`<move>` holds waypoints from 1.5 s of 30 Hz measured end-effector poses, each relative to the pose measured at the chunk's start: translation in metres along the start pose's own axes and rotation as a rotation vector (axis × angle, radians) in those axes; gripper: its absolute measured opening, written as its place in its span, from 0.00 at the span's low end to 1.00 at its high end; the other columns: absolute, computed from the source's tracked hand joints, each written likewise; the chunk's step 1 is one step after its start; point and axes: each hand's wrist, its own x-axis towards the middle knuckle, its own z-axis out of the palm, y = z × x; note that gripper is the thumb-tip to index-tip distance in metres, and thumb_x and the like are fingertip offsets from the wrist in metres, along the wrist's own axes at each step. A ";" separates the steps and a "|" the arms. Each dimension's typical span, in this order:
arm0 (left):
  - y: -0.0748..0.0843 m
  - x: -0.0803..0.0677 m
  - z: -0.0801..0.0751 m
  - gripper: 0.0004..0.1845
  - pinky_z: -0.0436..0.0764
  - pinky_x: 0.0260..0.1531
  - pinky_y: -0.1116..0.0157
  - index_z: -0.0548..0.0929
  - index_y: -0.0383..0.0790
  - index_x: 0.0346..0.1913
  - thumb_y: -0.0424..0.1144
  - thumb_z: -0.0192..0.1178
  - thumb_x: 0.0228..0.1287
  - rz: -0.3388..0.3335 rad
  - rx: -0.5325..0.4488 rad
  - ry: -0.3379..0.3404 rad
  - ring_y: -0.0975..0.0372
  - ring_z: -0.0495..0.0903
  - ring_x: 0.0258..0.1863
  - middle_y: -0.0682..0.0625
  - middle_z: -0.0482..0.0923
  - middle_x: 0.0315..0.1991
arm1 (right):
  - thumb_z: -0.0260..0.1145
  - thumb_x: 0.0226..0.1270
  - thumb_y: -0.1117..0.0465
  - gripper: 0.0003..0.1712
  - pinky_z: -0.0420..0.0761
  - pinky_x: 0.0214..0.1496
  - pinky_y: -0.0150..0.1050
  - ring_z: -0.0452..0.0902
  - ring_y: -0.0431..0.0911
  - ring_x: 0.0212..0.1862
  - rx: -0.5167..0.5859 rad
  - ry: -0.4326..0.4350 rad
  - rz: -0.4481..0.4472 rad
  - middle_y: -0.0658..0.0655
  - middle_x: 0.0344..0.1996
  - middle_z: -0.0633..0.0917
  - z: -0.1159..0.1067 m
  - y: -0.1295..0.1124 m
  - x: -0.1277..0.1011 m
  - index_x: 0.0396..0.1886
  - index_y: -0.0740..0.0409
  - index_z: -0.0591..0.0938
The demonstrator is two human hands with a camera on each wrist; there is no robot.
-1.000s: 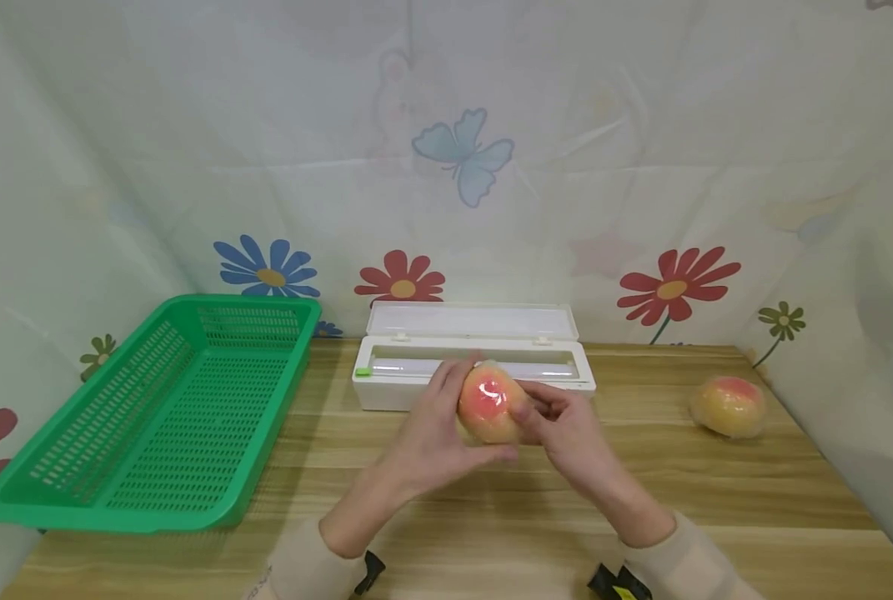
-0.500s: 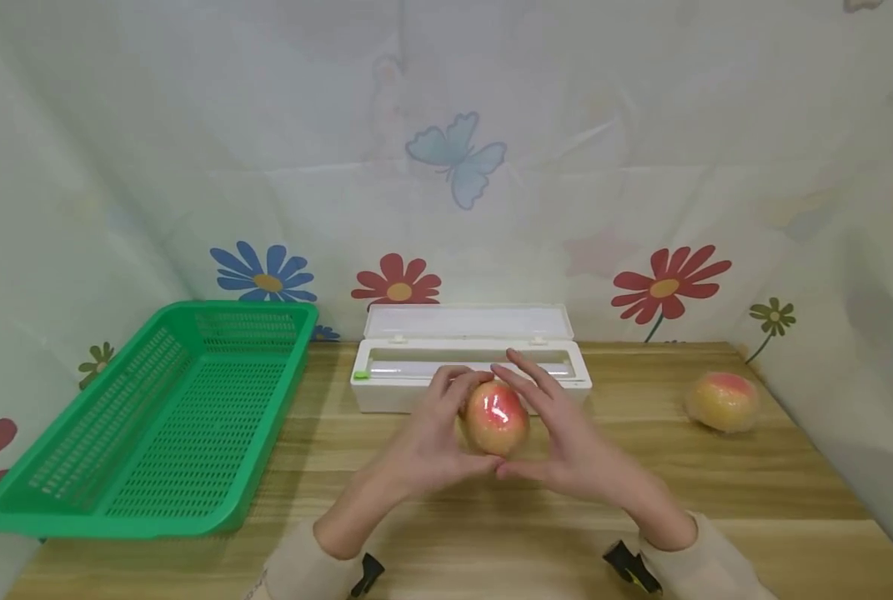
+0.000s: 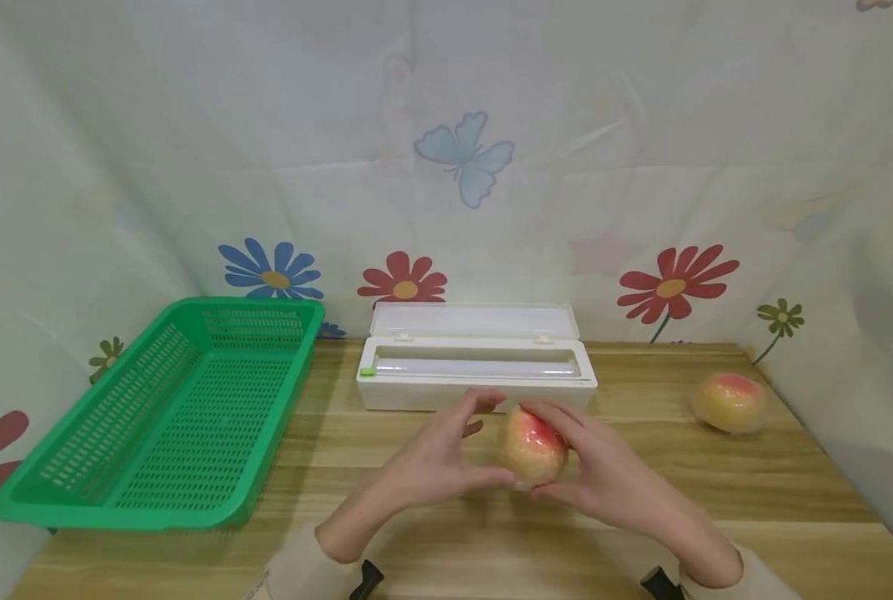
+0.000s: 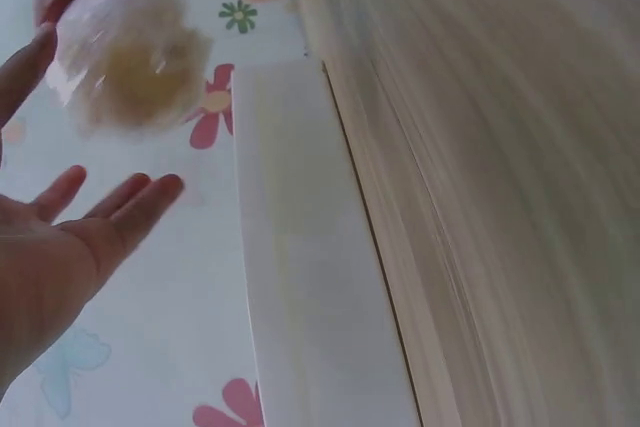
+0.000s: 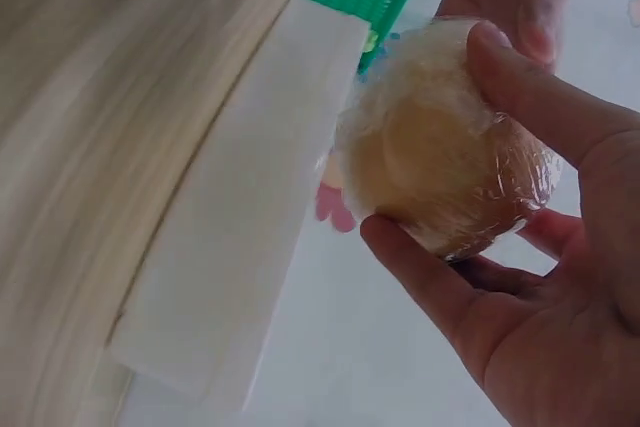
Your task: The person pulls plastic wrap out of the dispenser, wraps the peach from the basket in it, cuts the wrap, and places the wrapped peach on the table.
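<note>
A yellow peach with a red blush [image 3: 534,450], wrapped in clear film, is held above the table by my right hand [image 3: 619,475]. In the right wrist view the thumb and fingers curl round the film-wrapped peach [image 5: 435,162], and the film bunches pale on one side. My left hand [image 3: 442,462] is spread beside it, thumb close to its lower edge. The left wrist view shows the left hand [image 4: 60,257] with loose, parted fingers and a gap to the peach [image 4: 135,67]. Behind them stands a white cling film dispenser [image 3: 476,396], lid raised, with the roll showing inside.
A second wrapped peach [image 3: 729,404] lies at the right of the wooden table [image 3: 716,492]. The green plastic basket [image 3: 254,467] stands at the left. A patterned cloth [image 3: 551,217] hangs behind and along the sides.
The right hand first fingered the peach while the left hand held it, then both hands surrounded it. Now the right hand has drawn it right and nearer, and the left fingers have parted from it.
</note>
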 end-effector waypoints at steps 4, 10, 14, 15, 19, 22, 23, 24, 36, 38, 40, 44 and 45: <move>-0.009 -0.009 -0.010 0.36 0.71 0.66 0.54 0.70 0.44 0.70 0.46 0.74 0.63 -0.043 0.143 -0.013 0.58 0.69 0.67 0.53 0.70 0.67 | 0.89 0.39 0.62 0.55 0.84 0.51 0.45 0.82 0.49 0.54 -0.070 0.008 0.147 0.56 0.60 0.82 -0.012 0.012 -0.022 0.71 0.59 0.74; -0.017 -0.026 -0.030 0.26 0.72 0.65 0.55 0.76 0.43 0.64 0.44 0.71 0.67 -0.095 0.270 0.008 0.57 0.71 0.65 0.54 0.68 0.64 | 0.90 0.38 0.57 0.56 0.83 0.49 0.53 0.81 0.56 0.52 -0.194 -0.005 0.374 0.63 0.55 0.83 -0.046 0.039 -0.056 0.70 0.64 0.73; -0.021 -0.034 -0.041 0.23 0.74 0.62 0.53 0.78 0.45 0.61 0.44 0.71 0.67 -0.117 0.330 0.020 0.54 0.72 0.63 0.52 0.69 0.63 | 0.90 0.36 0.61 0.56 0.77 0.50 0.66 0.78 0.66 0.52 -0.286 -0.003 0.426 0.72 0.53 0.81 -0.066 0.059 -0.080 0.67 0.70 0.72; -0.022 -0.036 -0.043 0.22 0.75 0.62 0.52 0.78 0.44 0.60 0.43 0.71 0.67 -0.117 0.339 0.021 0.52 0.72 0.62 0.51 0.69 0.63 | 0.89 0.36 0.62 0.56 0.76 0.50 0.67 0.77 0.69 0.52 -0.285 -0.009 0.441 0.74 0.53 0.80 -0.070 0.065 -0.086 0.66 0.72 0.71; -0.025 -0.041 -0.051 0.21 0.76 0.59 0.51 0.79 0.41 0.59 0.42 0.71 0.67 -0.122 0.384 0.014 0.50 0.74 0.59 0.50 0.71 0.61 | 0.88 0.36 0.65 0.55 0.77 0.48 0.60 0.77 0.71 0.51 -0.283 -0.015 0.508 0.78 0.52 0.79 -0.085 0.085 -0.113 0.64 0.76 0.68; -0.027 -0.042 -0.058 0.20 0.77 0.58 0.51 0.79 0.42 0.58 0.41 0.71 0.67 -0.136 0.400 0.011 0.50 0.74 0.59 0.49 0.70 0.61 | 0.87 0.40 0.66 0.55 0.75 0.47 0.53 0.75 0.73 0.51 -0.285 -0.007 0.577 0.82 0.50 0.77 -0.096 0.101 -0.132 0.63 0.81 0.65; -0.028 -0.043 -0.060 0.20 0.77 0.59 0.51 0.79 0.42 0.58 0.40 0.71 0.67 -0.139 0.400 0.010 0.50 0.74 0.59 0.49 0.70 0.61 | 0.86 0.41 0.67 0.55 0.75 0.47 0.54 0.74 0.75 0.51 -0.292 -0.005 0.604 0.84 0.50 0.75 -0.100 0.105 -0.138 0.63 0.83 0.63; -0.029 -0.043 -0.062 0.20 0.76 0.59 0.50 0.79 0.42 0.58 0.40 0.71 0.67 -0.143 0.406 0.012 0.50 0.73 0.60 0.49 0.70 0.62 | 0.86 0.42 0.67 0.54 0.75 0.47 0.56 0.73 0.77 0.50 -0.304 -0.004 0.624 0.86 0.50 0.74 -0.103 0.109 -0.144 0.62 0.85 0.62; -0.039 -0.051 -0.069 0.21 0.76 0.60 0.50 0.80 0.35 0.55 0.39 0.74 0.63 -0.155 0.607 0.053 0.51 0.75 0.57 0.44 0.75 0.57 | 0.87 0.35 0.65 0.64 0.68 0.46 0.76 0.64 0.86 0.49 -0.382 -0.047 0.638 0.93 0.49 0.65 -0.104 0.127 -0.164 0.65 0.85 0.57; -0.041 -0.052 -0.070 0.22 0.76 0.60 0.50 0.80 0.33 0.54 0.38 0.75 0.62 -0.167 0.656 0.077 0.50 0.76 0.56 0.43 0.76 0.56 | 0.87 0.38 0.63 0.65 0.64 0.50 0.78 0.59 0.88 0.53 -0.425 -0.050 0.630 0.96 0.53 0.60 -0.101 0.120 -0.155 0.68 0.85 0.55; -0.043 -0.053 -0.071 0.23 0.76 0.60 0.51 0.80 0.33 0.54 0.39 0.76 0.61 -0.182 0.709 0.107 0.50 0.77 0.57 0.42 0.77 0.56 | 0.85 0.40 0.62 0.65 0.61 0.54 0.79 0.54 0.88 0.57 -0.460 -0.045 0.597 0.96 0.58 0.57 -0.098 0.110 -0.140 0.70 0.85 0.54; -0.047 -0.055 -0.074 0.23 0.76 0.61 0.50 0.82 0.33 0.53 0.42 0.76 0.61 -0.209 0.783 0.150 0.49 0.77 0.58 0.42 0.78 0.55 | 0.81 0.54 0.56 0.59 0.59 0.61 0.77 0.49 0.82 0.67 -0.492 -0.093 0.523 0.89 0.67 0.55 -0.089 0.088 -0.101 0.73 0.79 0.56; -0.049 -0.055 -0.074 0.23 0.76 0.61 0.49 0.82 0.33 0.53 0.43 0.75 0.61 -0.211 0.796 0.157 0.49 0.77 0.58 0.41 0.78 0.56 | 0.80 0.57 0.55 0.57 0.58 0.63 0.76 0.49 0.81 0.69 -0.477 -0.105 0.508 0.88 0.68 0.56 -0.085 0.083 -0.090 0.73 0.79 0.56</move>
